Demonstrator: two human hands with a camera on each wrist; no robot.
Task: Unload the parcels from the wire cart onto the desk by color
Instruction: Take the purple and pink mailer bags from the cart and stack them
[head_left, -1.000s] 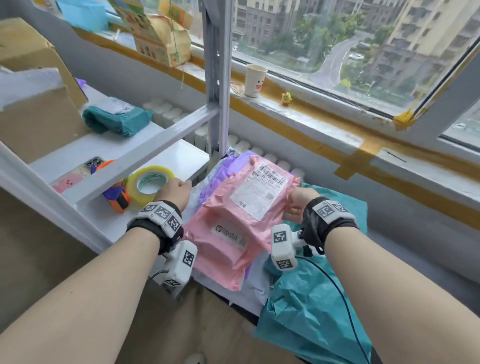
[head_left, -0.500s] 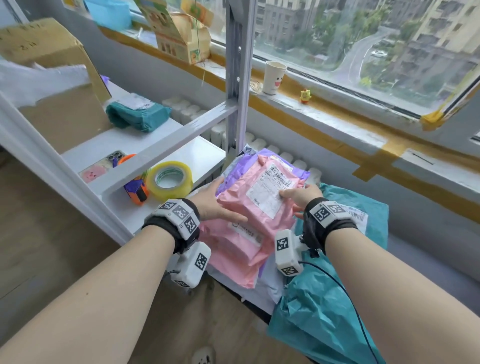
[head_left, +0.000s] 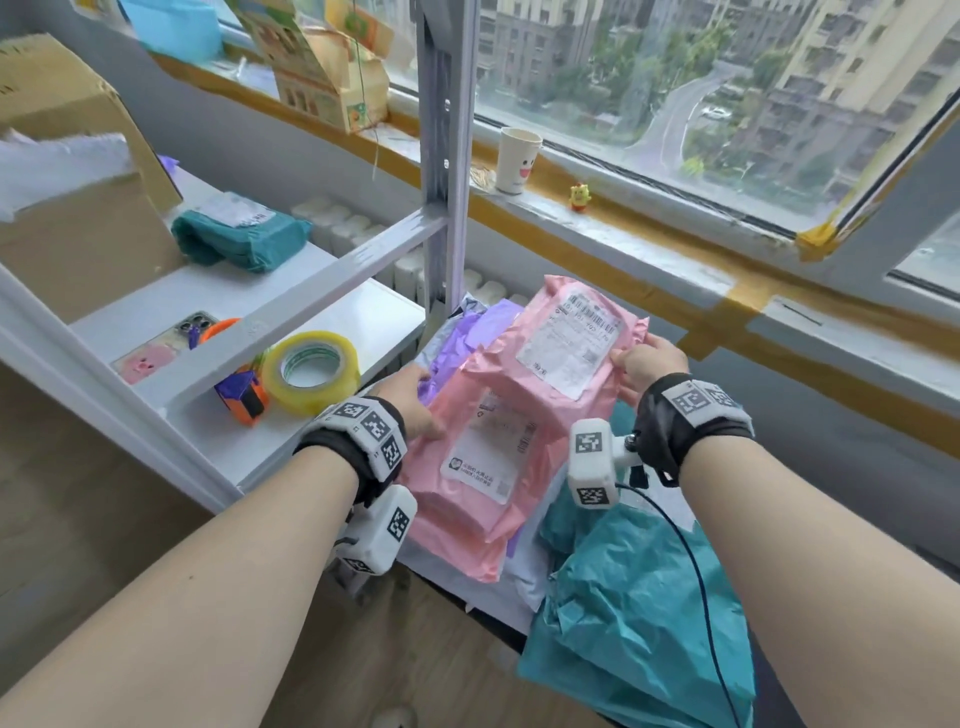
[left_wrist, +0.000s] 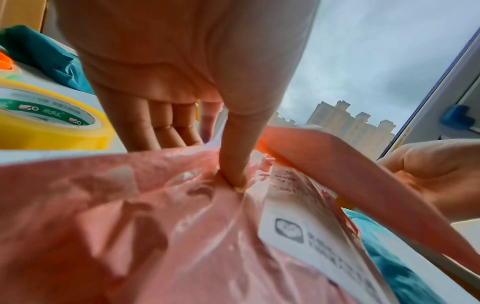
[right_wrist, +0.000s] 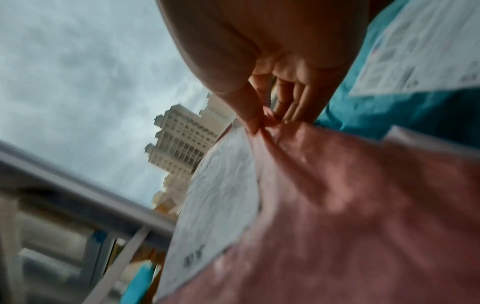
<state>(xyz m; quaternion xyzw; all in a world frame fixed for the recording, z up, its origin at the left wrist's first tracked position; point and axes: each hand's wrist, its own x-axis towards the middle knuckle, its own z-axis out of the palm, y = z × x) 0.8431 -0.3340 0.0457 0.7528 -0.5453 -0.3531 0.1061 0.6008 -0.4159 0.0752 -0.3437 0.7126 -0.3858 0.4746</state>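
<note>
My right hand (head_left: 647, 366) pinches the right edge of the upper pink parcel (head_left: 563, 348), thumb on top beside its white label and fingers underneath; the right wrist view shows the plastic gathered between thumb and fingers (right_wrist: 291, 107). That parcel is lifted and tilted, its far end up toward 12 o'clock. My left hand (head_left: 410, 400) grips the lower pink parcel (head_left: 467, 483) at its left edge: the left wrist view shows the thumb (left_wrist: 233, 164) pressed into the plastic with the fingers tucked under. The lower parcel lies on the pile, over a purple parcel (head_left: 483, 332) showing at 11 o'clock of it, and a teal parcel (head_left: 634, 623) lies at 5 o'clock. On the white bench (head_left: 363, 312) at 9 o'clock sit a yellow tape roll (head_left: 311, 369) and, farther back, another teal parcel (head_left: 244, 236).
</note>
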